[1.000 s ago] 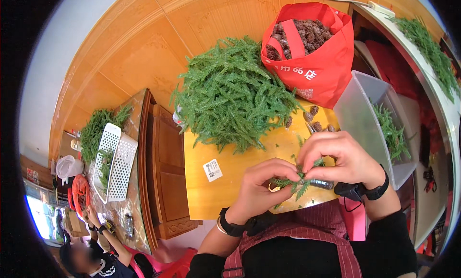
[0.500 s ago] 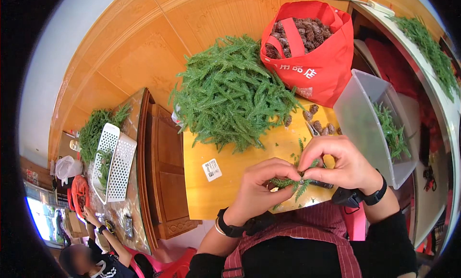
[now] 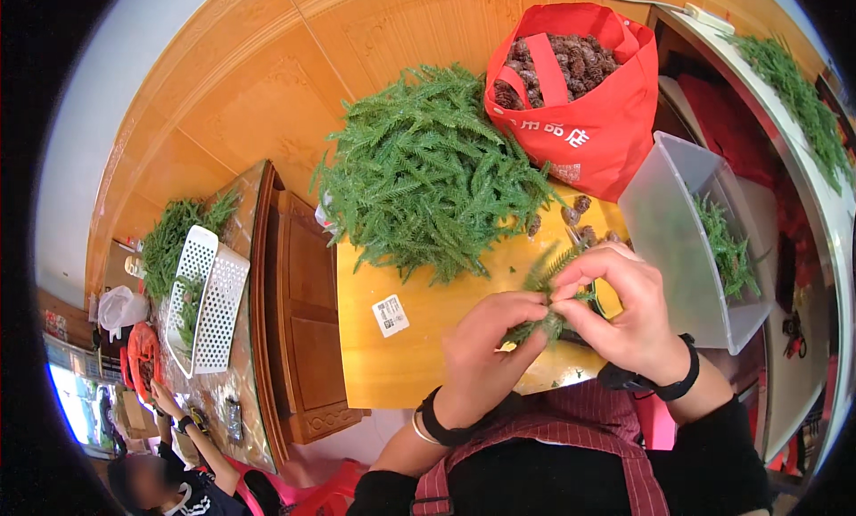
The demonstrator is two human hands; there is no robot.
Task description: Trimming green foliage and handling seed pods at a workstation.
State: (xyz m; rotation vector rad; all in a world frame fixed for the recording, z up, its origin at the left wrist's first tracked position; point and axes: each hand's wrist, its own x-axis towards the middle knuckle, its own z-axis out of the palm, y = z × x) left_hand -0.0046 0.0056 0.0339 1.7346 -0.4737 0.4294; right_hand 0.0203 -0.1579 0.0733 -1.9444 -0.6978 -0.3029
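Observation:
Above the front edge of the yellow table [image 3: 392, 364], my left hand [image 3: 495, 342] pinches a small green fir sprig [image 3: 546, 327] between thumb and fingers. My right hand [image 3: 615, 306] meets it there, its thumb and forefinger closed on the same sprig. Some of the needles are smeared by motion, and the middle of the sprig is partly hidden by my fingertips. A large heap of green fir sprigs [image 3: 432, 177] lies just beyond my hands. Several loose pine cones [image 3: 581, 204] rest to the right of the heap, near scissors partly covered by my right hand.
A red bag [image 3: 580, 141] full of pine cones [image 3: 571, 66] stands at the back. To the right is a clear plastic bin [image 3: 664, 204] with sprigs inside. At left, a co-worker's arm [image 3: 205, 445] reaches over another table beside a white perforated basket [image 3: 223, 311]. A white label [image 3: 390, 315] lies on my table.
My hands have turned and drawn closer together around the sprig, which now points more upward. The right hand has shifted slightly left.

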